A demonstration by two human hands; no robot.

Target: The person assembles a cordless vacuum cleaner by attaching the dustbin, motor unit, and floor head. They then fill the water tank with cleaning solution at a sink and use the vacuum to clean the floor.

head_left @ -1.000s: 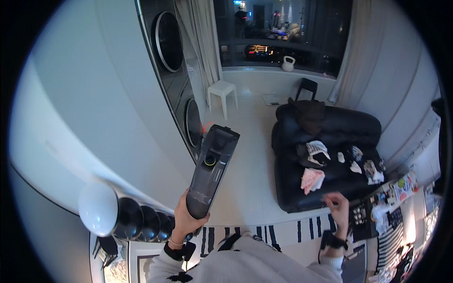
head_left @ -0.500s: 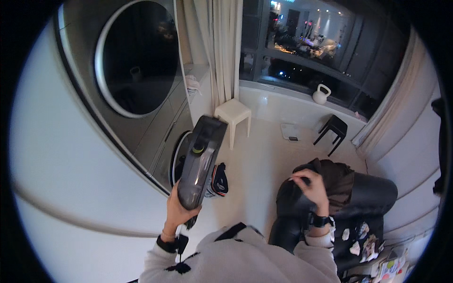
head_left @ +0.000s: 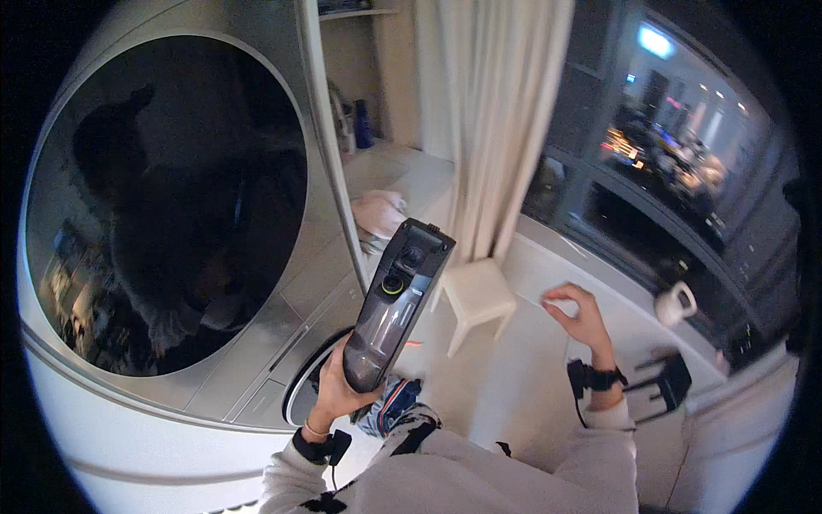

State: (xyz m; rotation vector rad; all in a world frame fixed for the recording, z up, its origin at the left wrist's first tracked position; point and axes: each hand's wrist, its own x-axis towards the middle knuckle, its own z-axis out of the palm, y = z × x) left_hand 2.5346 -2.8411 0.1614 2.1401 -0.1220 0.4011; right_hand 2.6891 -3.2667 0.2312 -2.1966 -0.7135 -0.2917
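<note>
My left hand (head_left: pixel 341 387) is closed round the lower end of a long black tank (head_left: pixel 387 321). The tank has a smoky see-through body and a round cap ringed in yellow-green. It is held up at a slant, its far end tipped to the right. Whether anything is inside I cannot tell. Off to the right, my right hand (head_left: pixel 578 313) hangs in the air, fingers loosely curled with a gap to the thumb and nothing between them. A black strapped device circles each wrist.
A large round dark mirror (head_left: pixel 171 201) fills the left side. Beyond the tank are a cream stool (head_left: pixel 479 295) and a long curtain (head_left: pixel 492 111). A white kettlebell (head_left: pixel 676 304) sits by the window, near a black stool (head_left: pixel 664 381). Clothing (head_left: pixel 394 407) lies under my left hand.
My view has swung left, so the mirror looms larger and the sofa has left the picture. The tank stays in my left hand. My right hand has opened a little.
</note>
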